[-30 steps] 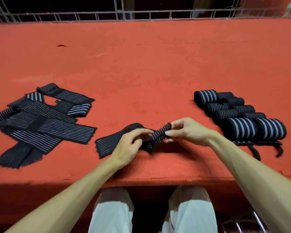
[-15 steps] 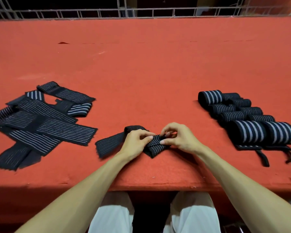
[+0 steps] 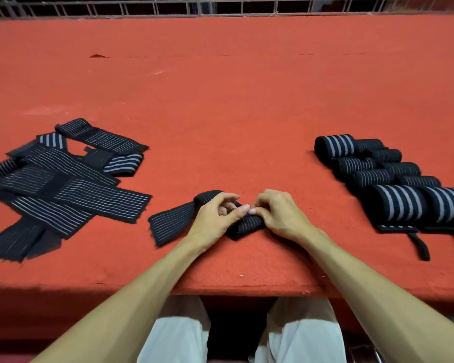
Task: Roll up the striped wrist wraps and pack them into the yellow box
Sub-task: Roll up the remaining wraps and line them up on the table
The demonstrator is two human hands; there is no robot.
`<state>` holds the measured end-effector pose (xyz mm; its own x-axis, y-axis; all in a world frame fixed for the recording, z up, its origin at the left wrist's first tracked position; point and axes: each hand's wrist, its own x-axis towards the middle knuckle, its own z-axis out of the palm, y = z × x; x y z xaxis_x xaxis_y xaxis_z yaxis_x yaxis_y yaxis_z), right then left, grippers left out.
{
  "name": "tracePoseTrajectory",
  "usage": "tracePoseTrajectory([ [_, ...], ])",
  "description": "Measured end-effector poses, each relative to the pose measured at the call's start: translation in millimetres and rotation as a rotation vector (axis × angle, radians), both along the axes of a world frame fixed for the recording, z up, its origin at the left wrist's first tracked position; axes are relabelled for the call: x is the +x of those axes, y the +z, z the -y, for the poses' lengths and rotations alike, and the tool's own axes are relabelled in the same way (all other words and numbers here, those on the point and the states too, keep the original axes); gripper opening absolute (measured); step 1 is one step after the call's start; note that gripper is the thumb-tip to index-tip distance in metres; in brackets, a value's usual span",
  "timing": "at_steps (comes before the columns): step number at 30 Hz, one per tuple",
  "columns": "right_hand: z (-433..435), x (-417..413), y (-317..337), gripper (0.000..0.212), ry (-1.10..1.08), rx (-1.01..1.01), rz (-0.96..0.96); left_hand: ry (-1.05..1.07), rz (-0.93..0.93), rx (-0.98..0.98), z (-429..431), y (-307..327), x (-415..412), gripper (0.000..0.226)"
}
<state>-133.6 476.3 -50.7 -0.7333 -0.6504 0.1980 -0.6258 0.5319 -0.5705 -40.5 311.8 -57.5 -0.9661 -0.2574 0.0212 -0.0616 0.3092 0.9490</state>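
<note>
Both my hands are on one wrap (image 3: 247, 226), right at the near edge of the table (image 3: 220, 100), close to my body so I can press down on it. My left hand (image 3: 215, 218) curls over the roll's left side, fingers bent, forefinger tip touching the thumb of my right hand (image 3: 281, 216). The right hand is also curled, pinching the rolled end from the right. Both are closed on the same wrap, neither is free. I hold the two ends because I judge the roll would go loose or crooked if only one side were pinned.

The wrap's unrolled tail (image 3: 171, 222) lies flat and runs out to the left behind my left hand, so most of its length has yet to go into the roll.

The flat wraps (image 3: 63, 179) sit in a crossed, overlapping heap far left, well apart from my hands. That looks like the to-do pile. The rolled wraps (image 3: 393, 184) are packed side by side on the right, touching one another, thin black straps (image 3: 422, 247) trailing from the near ones toward me. That looks like the done pile. Sorting left to right leaves the middle for working.

Containers: none in view. The yellow box is not visible anywhere, so nothing is packed as far as I can see. My guess is that packing comes after the rolling.
</note>
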Motion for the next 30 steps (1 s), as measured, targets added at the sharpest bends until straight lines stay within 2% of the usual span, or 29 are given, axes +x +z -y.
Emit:
tracePoseTrajectory([
  [4, 5, 8, -4, 0.015, -0.194, -0.095, 0.056, 0.071, -0.011, -0.142, -6, -5, -1, 0.055],
  [9, 13, 10, -8, 0.014, -0.349, -0.151, 0.136, 0.085, -0.054, -0.073, -6, -7, -5, 0.068],
  [13, 14, -9, -1, 0.018, -0.524, -0.341, 0.335, 0.060, -0.057, -0.031, -4, -6, -2, 0.075],
  [15, 12, -15, 6, 0.016, -0.553, -0.369, 0.352, 0.037, -0.055, -0.058, -3, 0, 0, 0.074],
  [17, 9, -17, 14, 0.016, -0.546, -0.416, 0.351, 0.001, -0.061, -0.172, -5, 12, 0, 0.065],
  [20, 6, -13, 41, 0.018, -0.477, -0.554, 0.335, -0.106, -0.059, -0.403, -10, 44, -2, 0.037],
  [23, -4, -3, 88, 0.020, -0.400, -0.761, 0.338, -0.209, -0.051, -0.545, -11, 77, 4, 0.016],
  [26, -11, 11, 135, 0.013, -0.304, -0.910, 0.392, -0.193, -0.078, -0.548, -7, 100, 12, 0.017],
  [30, -17, 33, 187, 0.007, -0.177, -0.926, 0.347, -0.234, -0.162, -0.341, -12, 147, 35, 0.014],
])
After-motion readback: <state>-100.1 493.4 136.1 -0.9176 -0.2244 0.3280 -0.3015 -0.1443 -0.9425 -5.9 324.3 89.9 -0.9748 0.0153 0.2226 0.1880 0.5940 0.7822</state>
